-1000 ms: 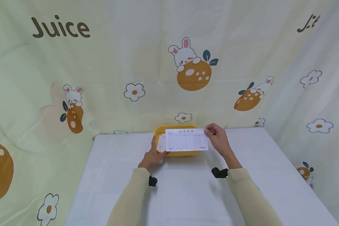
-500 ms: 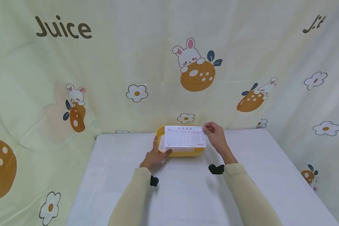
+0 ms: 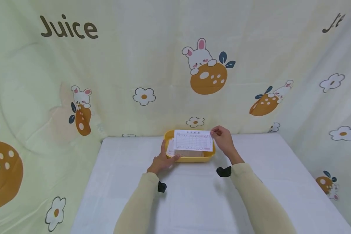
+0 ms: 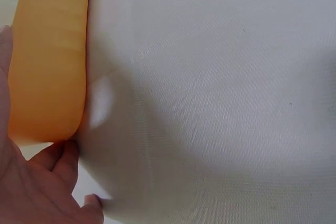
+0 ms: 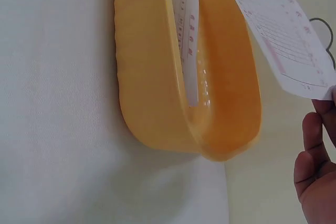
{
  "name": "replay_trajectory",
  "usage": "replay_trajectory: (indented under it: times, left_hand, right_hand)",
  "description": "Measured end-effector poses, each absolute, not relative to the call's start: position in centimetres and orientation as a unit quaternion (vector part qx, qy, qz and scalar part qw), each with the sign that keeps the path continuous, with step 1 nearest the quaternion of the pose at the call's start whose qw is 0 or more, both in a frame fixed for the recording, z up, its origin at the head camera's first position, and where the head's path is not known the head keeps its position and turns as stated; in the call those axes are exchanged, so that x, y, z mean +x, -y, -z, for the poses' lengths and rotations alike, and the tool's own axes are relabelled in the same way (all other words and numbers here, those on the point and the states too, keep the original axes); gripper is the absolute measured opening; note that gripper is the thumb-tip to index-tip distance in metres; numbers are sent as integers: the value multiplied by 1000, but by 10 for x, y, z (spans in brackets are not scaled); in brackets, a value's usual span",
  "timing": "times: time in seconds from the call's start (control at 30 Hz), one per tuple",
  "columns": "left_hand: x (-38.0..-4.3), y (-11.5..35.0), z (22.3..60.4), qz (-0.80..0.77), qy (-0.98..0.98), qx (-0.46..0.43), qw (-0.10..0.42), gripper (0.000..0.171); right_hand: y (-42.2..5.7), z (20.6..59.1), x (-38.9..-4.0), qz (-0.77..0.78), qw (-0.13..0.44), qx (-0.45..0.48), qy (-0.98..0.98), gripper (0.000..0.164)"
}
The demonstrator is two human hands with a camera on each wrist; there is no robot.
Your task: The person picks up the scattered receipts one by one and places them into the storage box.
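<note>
In the head view, my left hand holds the left end of a yellow plastic basket, thumb at the front and a finger along the left side. The left wrist view has its fingertips against the basket at a lower corner. A white paper form with a printed table hangs over the basket, its right upper corner pinched by my right hand. Inside the basket lie other printed slips, seen in the right wrist view; the raised form hides part of them in the head view.
The basket stands near the back edge of a table with a white cover. Right behind it hangs a pale curtain printed with rabbits, oranges and flowers. Black camera mounts sit at both wrists.
The form in my right hand has shifted slightly back and left over the basket, showing more of the basket's front and contents. My left hand keeps its hold. The head view has turned slightly left.
</note>
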State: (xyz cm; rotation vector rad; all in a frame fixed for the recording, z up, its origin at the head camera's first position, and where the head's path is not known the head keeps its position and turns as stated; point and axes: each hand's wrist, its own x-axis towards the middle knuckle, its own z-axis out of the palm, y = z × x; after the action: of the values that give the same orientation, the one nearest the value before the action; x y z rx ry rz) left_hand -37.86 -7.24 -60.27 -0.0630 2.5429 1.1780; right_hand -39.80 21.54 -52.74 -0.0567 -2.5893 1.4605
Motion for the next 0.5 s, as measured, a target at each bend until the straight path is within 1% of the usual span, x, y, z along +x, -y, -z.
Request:
replay_trajectory:
  times: [0.2, 0.5]
  left_hand:
    - [-379, 73, 607, -420, -893, -6, 161, 115]
    - [-379, 76, 603, -433, -890, -8, 145, 116]
  right_hand:
    - [-207, 532, -403, -478, 53, -38, 876, 20]
    - [-195, 534, -412, -459, 53, -9, 887, 15]
